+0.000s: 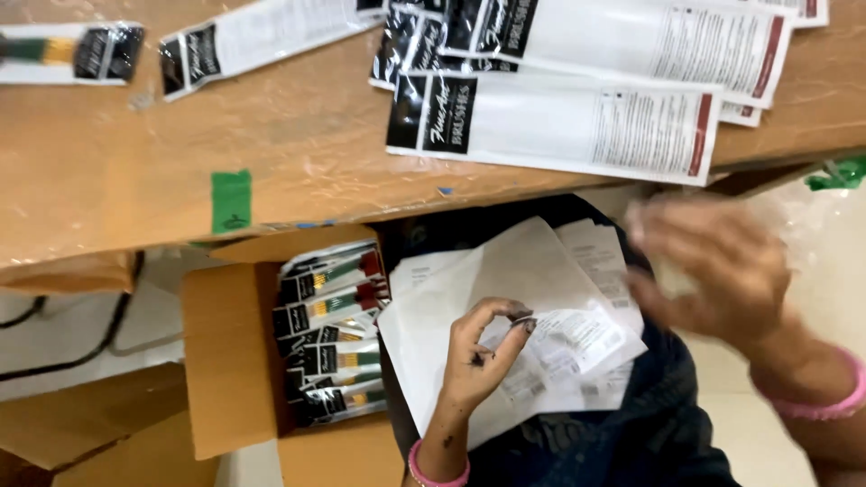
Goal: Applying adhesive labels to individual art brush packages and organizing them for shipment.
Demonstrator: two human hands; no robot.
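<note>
Head view: the wooden table (135,153) fills the top, white brush sleeves (559,122) lying on it. Below the table's edge sits an open cardboard box (225,361) of packed brushes (334,334). Beside the box, white paper sheets (505,271) rest on the lap; the left hand (478,356) pinches one, while the right hand (713,266), blurred, spreads open above them.

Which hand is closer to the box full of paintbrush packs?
The left hand. It rests on the white papers just right of the cardboard box. The right hand is blurred, farther right, past the papers.
</note>
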